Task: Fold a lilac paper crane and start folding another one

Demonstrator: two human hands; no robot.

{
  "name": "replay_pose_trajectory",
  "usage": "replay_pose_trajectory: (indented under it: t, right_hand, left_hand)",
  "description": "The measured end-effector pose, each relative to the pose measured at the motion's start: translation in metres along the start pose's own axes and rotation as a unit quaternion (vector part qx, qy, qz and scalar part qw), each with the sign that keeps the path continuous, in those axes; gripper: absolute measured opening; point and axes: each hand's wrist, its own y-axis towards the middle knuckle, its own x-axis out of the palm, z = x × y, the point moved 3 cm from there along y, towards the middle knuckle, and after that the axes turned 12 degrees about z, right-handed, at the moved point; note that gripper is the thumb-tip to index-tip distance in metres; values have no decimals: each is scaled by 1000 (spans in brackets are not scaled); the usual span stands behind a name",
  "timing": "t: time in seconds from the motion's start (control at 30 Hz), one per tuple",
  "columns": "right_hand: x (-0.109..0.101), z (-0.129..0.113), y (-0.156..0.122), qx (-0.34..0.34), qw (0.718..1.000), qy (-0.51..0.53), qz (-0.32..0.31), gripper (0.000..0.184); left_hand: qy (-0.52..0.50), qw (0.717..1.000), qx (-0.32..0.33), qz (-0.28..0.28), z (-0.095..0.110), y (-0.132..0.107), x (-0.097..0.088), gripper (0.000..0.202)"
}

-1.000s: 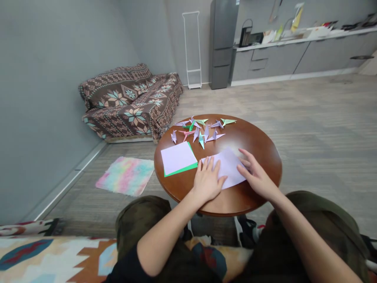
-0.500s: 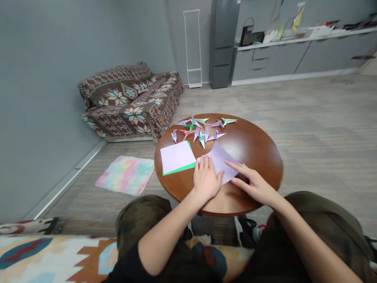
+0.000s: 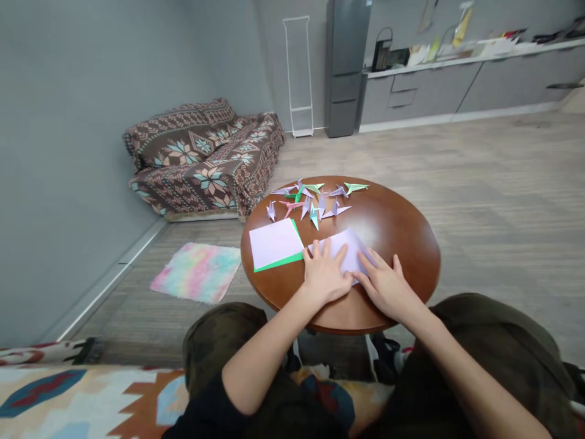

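Pressed the left grip (image 3: 326, 274), released and splayed, onto a lilac origami sheet (image 3: 350, 259). Set the right grip (image 3: 381, 283) at that sheet's right edge; could not tell whether pinching or just touching. Had the round wooden worktop (image 3: 397, 225) beneath both, a lilac-and-green paper stack (image 3: 276, 244) just left of the left grip, origami cranes (image 3: 322, 204) beyond both, and a draped sofa (image 3: 205, 158) farther off leftward.

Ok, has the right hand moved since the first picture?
Yes: judged against the table, the right hand has shifted left, towards the left hand.
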Motion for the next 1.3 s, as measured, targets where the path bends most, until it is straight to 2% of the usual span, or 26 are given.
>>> replay_pose_trajectory:
  t: [0.17,0.3,0.4,0.5,0.57,0.67,0.8,1.0,1.2,1.3]
  right_hand:
    - [0,-6,-7,-9,1000,-12,9,65]
    - [0,-10,-8,-43,999,8,21,70]
    - [-2,-3,-8,-30,999,4,45,73]
    - [-4,5,-8,-1,997,-3,74,74]
    - [-5,5,-8,-12,997,1,80,75]
    - [-6,-7,-10,-71,995,17,68,73]
    - [-8,-24,-12,-131,990,31,44,69]
    - [-10,-30,-12,-146,989,35,11,66]
    - [-8,-32,-15,-183,981,69,-15,80]
    - [-11,-29,-14,-175,976,126,-14,79]
  left_hand:
    - [28,999,-27,18,8,11,6,58]
    - [4,1000,6,4,1,16,7,58]
    - [-42,997,61,-21,-9,12,-2,54]
    - [-53,997,42,26,-18,1,-18,49]
    - [-64,997,21,25,-20,-9,-23,51]
    - [-71,997,6,16,-18,-19,-20,54]
    - [-72,997,10,7,-22,-18,-13,59]
    - [-131,991,18,-19,-38,-11,-15,71]
    - [-110,992,59,-28,-41,-15,-11,53]
    - [-88,993,71,-19,-41,-15,-10,52]
